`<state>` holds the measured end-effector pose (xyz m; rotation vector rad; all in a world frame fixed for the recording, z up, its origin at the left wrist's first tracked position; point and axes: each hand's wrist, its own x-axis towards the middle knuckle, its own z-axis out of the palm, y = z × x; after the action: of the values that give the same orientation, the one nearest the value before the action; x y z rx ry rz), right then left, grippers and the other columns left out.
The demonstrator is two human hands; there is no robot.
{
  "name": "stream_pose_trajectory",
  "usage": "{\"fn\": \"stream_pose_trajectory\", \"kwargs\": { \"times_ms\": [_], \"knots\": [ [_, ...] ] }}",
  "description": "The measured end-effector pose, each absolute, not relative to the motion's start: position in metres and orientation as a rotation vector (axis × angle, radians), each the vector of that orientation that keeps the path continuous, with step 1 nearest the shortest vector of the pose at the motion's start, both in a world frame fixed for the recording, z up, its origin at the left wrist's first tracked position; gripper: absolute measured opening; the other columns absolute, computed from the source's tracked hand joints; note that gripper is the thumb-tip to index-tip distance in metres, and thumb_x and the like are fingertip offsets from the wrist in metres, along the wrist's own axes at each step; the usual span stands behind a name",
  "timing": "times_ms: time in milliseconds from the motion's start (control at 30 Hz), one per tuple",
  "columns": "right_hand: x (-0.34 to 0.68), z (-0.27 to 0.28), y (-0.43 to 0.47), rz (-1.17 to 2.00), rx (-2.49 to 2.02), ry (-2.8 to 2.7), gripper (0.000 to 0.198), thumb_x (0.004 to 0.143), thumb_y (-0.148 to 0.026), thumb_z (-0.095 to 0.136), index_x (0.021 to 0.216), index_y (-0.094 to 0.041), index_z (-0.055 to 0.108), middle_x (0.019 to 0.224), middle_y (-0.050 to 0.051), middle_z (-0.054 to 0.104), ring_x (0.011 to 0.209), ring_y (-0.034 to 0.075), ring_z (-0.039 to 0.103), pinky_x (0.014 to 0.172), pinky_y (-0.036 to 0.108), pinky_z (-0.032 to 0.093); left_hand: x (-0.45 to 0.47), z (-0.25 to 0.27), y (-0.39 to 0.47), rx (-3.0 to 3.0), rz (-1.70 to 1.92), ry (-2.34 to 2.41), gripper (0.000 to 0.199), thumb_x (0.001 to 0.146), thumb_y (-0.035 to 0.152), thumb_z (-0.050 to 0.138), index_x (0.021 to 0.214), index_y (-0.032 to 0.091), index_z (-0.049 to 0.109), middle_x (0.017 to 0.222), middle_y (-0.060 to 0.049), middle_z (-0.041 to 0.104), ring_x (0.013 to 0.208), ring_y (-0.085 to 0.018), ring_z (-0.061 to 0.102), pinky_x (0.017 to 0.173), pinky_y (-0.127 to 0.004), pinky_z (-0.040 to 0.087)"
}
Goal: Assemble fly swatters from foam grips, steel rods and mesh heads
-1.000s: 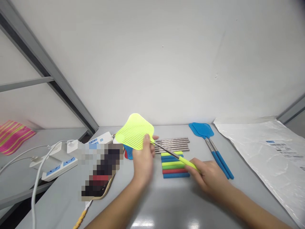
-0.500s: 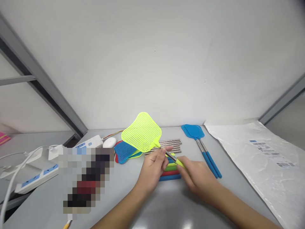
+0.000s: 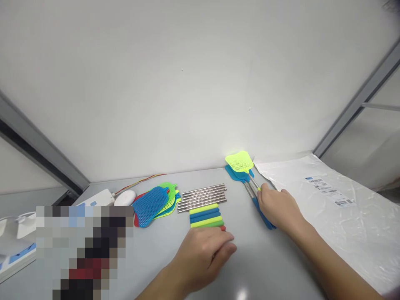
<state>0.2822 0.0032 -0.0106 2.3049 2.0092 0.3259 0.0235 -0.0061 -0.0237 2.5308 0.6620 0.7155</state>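
Note:
At the right, my right hand (image 3: 276,208) is closed round the handle of a yellow fly swatter (image 3: 240,161). Its mesh head lies over the heads of blue fly swatters (image 3: 231,173), whose blue handles run partly under my hand. My left hand (image 3: 204,256) is just in front of the row of coloured handle grips (image 3: 204,215) and hides the nearest ones. Its fingers are loosely bent, with a gap to the thumb and nothing visible in them. Behind the grips lie several metal rods (image 3: 203,197). To their left are loose swatter heads (image 3: 151,206) in blue, green, yellow and red.
A large white plastic mailer (image 3: 328,221) with labels covers the right side of the table. On the left are a round white object (image 3: 125,198), a white power strip (image 3: 96,201) and a pixelated patch. A pale wall (image 3: 187,83) stands behind the table.
My right hand has carried the yellow swatter rightward, onto the blue ones. My left hand has let go of its shaft and dropped toward the front of the grips. The view has shifted right.

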Motion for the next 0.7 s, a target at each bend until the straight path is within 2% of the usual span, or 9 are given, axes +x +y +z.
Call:
{"fn": "stream_pose_trajectory", "kwargs": {
  "times_ms": [233,400,567,700],
  "knots": [
    [0.286,-0.018,0.006,0.212,2.271,1.978,0.022,0.091,-0.012,0.031,0.082,-0.013,0.051,0.062,0.008,0.063,0.059,0.025,0.063,0.064,0.035,0.03,0.021,-0.023,-0.005,2.577,0.747,0.671,0.021,0.093,0.022,0.044,0.096,0.021,0.064,0.074,-0.003,0.067,0.068,-0.017,0.061,0.061,-0.027,0.04],
    [0.285,-0.021,0.008,0.143,2.279,1.922,0.022,0.09,-0.013,0.032,0.082,-0.013,0.052,0.063,0.009,0.062,0.061,0.026,0.064,0.064,0.035,0.033,0.024,-0.024,-0.004,2.569,0.866,0.63,0.025,0.094,0.022,0.04,0.089,0.019,0.064,0.068,-0.001,0.062,0.062,-0.014,0.056,0.058,-0.025,0.038],
    [0.283,-0.023,0.009,0.064,2.302,1.883,0.025,0.094,-0.02,0.029,0.088,-0.012,0.052,0.07,0.012,0.064,0.065,0.028,0.065,0.059,0.033,0.035,0.025,-0.026,-0.004,2.574,0.878,0.652,0.027,0.094,0.022,0.04,0.082,0.018,0.064,0.064,0.0,0.058,0.059,-0.013,0.053,0.057,-0.025,0.036],
    [0.281,-0.021,0.011,0.015,2.36,1.844,0.033,0.097,-0.035,0.027,0.093,-0.013,0.052,0.075,0.012,0.065,0.071,0.028,0.066,0.059,0.033,0.037,0.025,-0.027,-0.004,2.583,0.875,0.634,0.026,0.094,0.021,0.04,0.083,0.018,0.063,0.063,0.0,0.057,0.058,-0.012,0.051,0.057,-0.025,0.035]
  ]
}}
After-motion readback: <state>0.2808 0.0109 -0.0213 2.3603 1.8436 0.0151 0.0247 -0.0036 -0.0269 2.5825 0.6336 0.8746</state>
